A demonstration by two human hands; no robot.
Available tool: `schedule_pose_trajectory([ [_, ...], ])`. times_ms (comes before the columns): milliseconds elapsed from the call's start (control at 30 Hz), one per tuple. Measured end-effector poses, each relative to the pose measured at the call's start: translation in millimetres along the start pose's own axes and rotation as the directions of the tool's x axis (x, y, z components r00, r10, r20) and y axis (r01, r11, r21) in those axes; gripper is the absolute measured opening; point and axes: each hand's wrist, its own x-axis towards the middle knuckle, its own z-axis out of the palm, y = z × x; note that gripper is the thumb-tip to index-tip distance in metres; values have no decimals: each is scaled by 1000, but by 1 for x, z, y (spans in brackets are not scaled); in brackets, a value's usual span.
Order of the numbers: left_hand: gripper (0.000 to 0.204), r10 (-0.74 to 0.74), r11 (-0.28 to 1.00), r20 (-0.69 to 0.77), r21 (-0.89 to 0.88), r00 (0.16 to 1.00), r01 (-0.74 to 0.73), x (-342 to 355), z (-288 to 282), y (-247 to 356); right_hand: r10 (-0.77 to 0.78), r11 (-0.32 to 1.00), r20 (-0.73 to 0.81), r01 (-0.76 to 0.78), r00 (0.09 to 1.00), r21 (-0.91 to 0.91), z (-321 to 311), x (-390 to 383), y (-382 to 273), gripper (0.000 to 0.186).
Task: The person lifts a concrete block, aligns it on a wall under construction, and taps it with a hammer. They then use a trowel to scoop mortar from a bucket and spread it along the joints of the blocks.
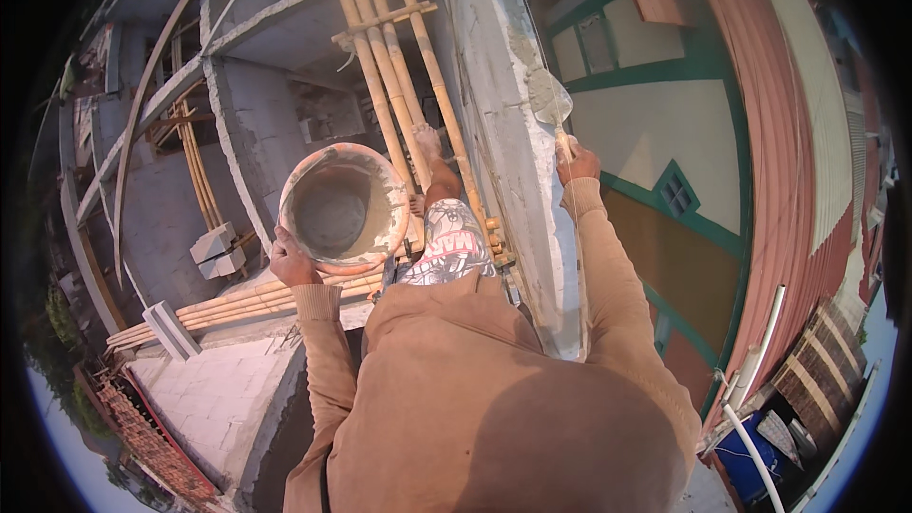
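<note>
My left hand (294, 258) grips the rim of an orange bucket (391, 180), its fingers closed round the edge. Wet grey mortar (331, 214) lies in the bucket and smears its inner wall. On the other side, my right hand (578, 163) is wrapped round the handle of a trowel (556, 103). Mortar covers much of the trowel's blade, which rests at the top of a pale block wall (503, 100). Fresh mortar (522, 46) lies along the wall top just beyond the blade. A thin string runs along the wall near my right hand.
Bamboo poles (385, 66) lashed together run ahead under my bare feet. More bamboo (256, 296) crosses at the left, near loose pale blocks (218, 252). Unfinished walls drop away to the left. Beyond the wall stand a green-trimmed house (674, 123) and a reddish roof (769, 66).
</note>
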Motion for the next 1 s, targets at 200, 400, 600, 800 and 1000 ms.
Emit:
schedule_pose_trajectory([
  [200, 47, 3, 1000, 46, 3, 999, -3, 0, 5, -2, -175, 975, -89, 160, 980, -156, 8, -20, 13, 50],
  [400, 47, 11, 988, 99, 151, 995, -26, 12, 0, -9, -210, 966, -42, 200, 977, -165, 20, -19, 6, 48],
  [600, 49, 73, 995, 90, 60, 993, -78, -2, 15, 13, -264, 959, -116, 247, 958, -142, 35, -9, 6, 41],
  [800, 50, 69, 986, 118, 144, 991, -86, -5, 22, 26, -244, 968, -96, 237, 965, -79, 37, 2, -1, 45],
  [1000, 53, 85, 990, 132, 103, 988, -99, -5, 29, 22, -210, 967, 44, 214, 977, -138, 22, 24, -21, 49],
])
